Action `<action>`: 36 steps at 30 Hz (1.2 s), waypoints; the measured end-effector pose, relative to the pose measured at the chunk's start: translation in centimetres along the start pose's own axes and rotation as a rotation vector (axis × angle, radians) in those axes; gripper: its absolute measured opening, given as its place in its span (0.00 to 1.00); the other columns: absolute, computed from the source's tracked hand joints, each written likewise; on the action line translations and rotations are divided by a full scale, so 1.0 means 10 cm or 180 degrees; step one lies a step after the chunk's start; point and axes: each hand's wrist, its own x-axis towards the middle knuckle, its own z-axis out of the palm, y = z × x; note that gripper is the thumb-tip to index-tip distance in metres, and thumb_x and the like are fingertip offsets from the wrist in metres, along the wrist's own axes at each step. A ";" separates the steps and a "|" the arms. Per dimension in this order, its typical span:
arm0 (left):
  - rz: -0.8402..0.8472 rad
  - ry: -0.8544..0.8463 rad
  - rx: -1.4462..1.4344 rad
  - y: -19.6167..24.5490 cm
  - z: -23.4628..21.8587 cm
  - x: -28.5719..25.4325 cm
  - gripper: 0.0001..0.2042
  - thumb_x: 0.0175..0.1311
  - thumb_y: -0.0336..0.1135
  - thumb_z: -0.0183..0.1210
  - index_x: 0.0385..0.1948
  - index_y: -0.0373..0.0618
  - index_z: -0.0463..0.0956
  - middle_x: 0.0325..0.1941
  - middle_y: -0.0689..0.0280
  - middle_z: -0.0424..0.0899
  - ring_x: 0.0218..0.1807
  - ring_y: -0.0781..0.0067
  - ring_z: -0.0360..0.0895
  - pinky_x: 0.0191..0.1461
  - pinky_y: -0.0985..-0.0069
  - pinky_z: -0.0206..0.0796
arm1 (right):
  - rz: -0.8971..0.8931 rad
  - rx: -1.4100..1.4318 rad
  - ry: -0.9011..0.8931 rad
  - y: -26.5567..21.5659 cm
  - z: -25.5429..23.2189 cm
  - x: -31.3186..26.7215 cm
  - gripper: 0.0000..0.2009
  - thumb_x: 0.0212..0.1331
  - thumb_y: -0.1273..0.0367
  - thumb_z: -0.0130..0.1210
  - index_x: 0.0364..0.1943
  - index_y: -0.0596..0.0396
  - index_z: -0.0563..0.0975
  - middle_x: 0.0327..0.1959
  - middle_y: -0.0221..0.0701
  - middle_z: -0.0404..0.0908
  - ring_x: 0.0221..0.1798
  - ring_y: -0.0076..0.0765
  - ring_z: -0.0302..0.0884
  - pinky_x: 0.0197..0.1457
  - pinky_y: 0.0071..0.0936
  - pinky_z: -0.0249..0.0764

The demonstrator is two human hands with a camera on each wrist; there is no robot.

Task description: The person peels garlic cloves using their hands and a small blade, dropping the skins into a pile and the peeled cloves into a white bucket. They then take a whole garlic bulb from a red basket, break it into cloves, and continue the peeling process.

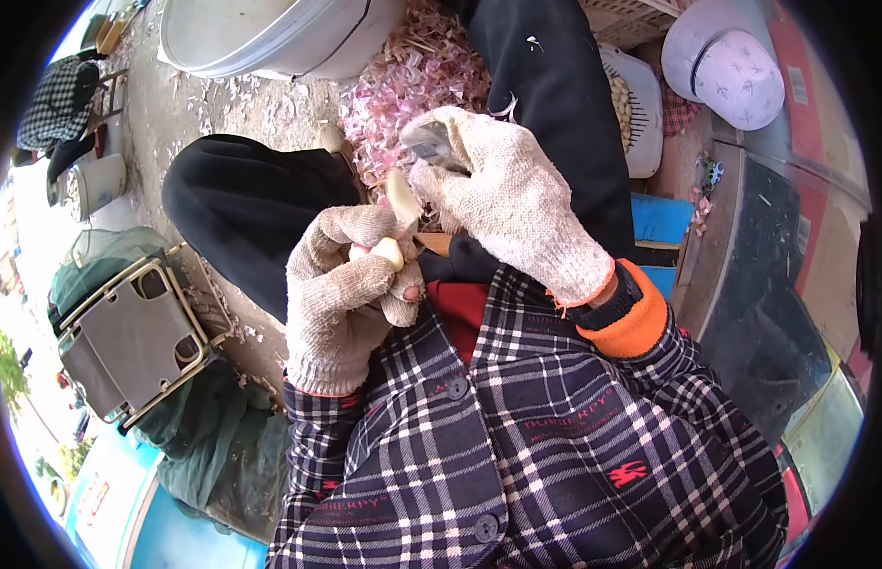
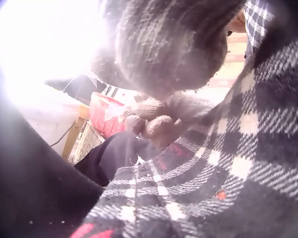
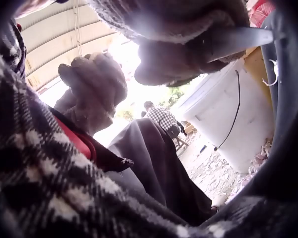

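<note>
In the head view my gloved left hand (image 1: 341, 275) pinches pale garlic cloves (image 1: 390, 252) between thumb and fingers; a bare fingertip pokes out of the worn glove. A longer pale piece (image 1: 400, 197) with a pinkish edge sticks up beside them, toward the other hand. My gloved right hand (image 1: 512, 185) is just to the right, its fingers curled round a small knife, whose blade (image 3: 246, 42) juts out in the right wrist view. The left wrist view shows the left glove (image 2: 169, 44) close up, with the cloves hidden.
Pink garlic skins (image 1: 417, 81) are heaped between my knees, beside a large white bucket (image 1: 280, 62). Right of my leg, a white basket (image 1: 646, 142) holds peeled cloves. A folding chair (image 1: 142, 332) stands at left. Another person in a checked top (image 3: 161, 118) sits farther off.
</note>
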 end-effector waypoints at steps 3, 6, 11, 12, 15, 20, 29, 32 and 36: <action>0.0034 0.0169 -0.0260 0.00 0.04 0.02 0.14 0.54 0.21 0.61 0.43 0.33 0.74 0.37 0.47 0.81 0.27 0.61 0.82 0.24 0.76 0.76 | -0.0187 0.0145 -0.0327 0.01 -0.05 -0.01 0.10 0.56 0.70 0.64 0.39 0.59 0.79 0.28 0.27 0.83 0.32 0.19 0.78 0.37 0.24 0.75; -0.0082 0.0054 -0.0236 0.03 0.01 0.04 0.15 0.57 0.22 0.59 0.47 0.33 0.73 0.38 0.48 0.81 0.30 0.64 0.83 0.25 0.79 0.76 | 0.0346 -0.0067 -0.0074 -0.14 -0.25 -0.01 0.10 0.52 0.65 0.65 0.33 0.55 0.79 0.26 0.36 0.81 0.30 0.38 0.82 0.32 0.33 0.74; -0.0087 0.0305 -0.0093 0.00 -0.01 0.10 0.18 0.60 0.24 0.58 0.53 0.33 0.70 0.38 0.51 0.81 0.31 0.68 0.83 0.25 0.81 0.75 | 0.0055 0.0905 0.0317 -0.14 -0.31 -0.06 0.06 0.54 0.69 0.64 0.32 0.56 0.80 0.25 0.31 0.82 0.27 0.23 0.78 0.32 0.25 0.73; -0.0059 0.0499 -0.0118 0.00 0.01 0.11 0.20 0.60 0.24 0.58 0.55 0.33 0.69 0.38 0.52 0.82 0.30 0.68 0.82 0.25 0.82 0.75 | 0.0296 0.0838 0.0186 -0.17 -0.36 -0.07 0.06 0.55 0.69 0.63 0.32 0.56 0.80 0.24 0.29 0.81 0.28 0.21 0.78 0.33 0.23 0.73; 0.0017 0.0754 -0.0070 0.01 0.10 0.12 0.25 0.60 0.23 0.57 0.60 0.34 0.64 0.38 0.54 0.81 0.27 0.71 0.81 0.25 0.83 0.74 | 0.0637 0.1430 -0.0313 -0.26 -0.35 -0.14 0.06 0.58 0.76 0.60 0.40 0.58 0.80 0.27 0.24 0.79 0.20 0.14 0.70 0.23 0.14 0.66; 0.0143 0.0715 0.0843 -0.07 0.31 0.13 0.26 0.60 0.22 0.57 0.61 0.31 0.62 0.36 0.56 0.83 0.21 0.74 0.80 0.16 0.83 0.71 | -0.0056 0.0289 -0.0847 -0.21 -0.13 -0.27 0.12 0.60 0.65 0.61 0.44 0.55 0.80 0.31 0.34 0.83 0.30 0.30 0.80 0.36 0.28 0.74; -0.0400 0.0484 0.0642 -0.22 0.26 0.21 0.19 0.68 0.31 0.54 0.58 0.33 0.68 0.41 0.61 0.82 0.27 0.80 0.78 0.23 0.90 0.69 | -0.0318 -0.0479 -0.0588 -0.08 -0.36 -0.31 0.19 0.55 0.65 0.61 0.52 0.50 0.77 0.36 0.40 0.82 0.39 0.48 0.82 0.41 0.41 0.77; -0.0521 0.0765 0.0570 -0.12 0.30 0.29 0.14 0.70 0.32 0.54 0.53 0.37 0.72 0.39 0.62 0.82 0.25 0.81 0.76 0.23 0.92 0.67 | 0.0131 0.0392 0.0434 -0.07 -0.69 -0.24 0.09 0.57 0.67 0.61 0.39 0.56 0.78 0.27 0.34 0.83 0.26 0.36 0.82 0.32 0.27 0.77; -0.0380 0.0805 0.0723 -0.17 0.31 0.36 0.17 0.67 0.25 0.54 0.55 0.30 0.68 0.42 0.56 0.81 0.40 0.69 0.81 0.40 0.85 0.76 | 0.0689 0.1149 0.0882 0.30 -1.27 -0.21 0.07 0.58 0.68 0.60 0.36 0.57 0.78 0.26 0.25 0.80 0.19 0.17 0.76 0.19 0.13 0.67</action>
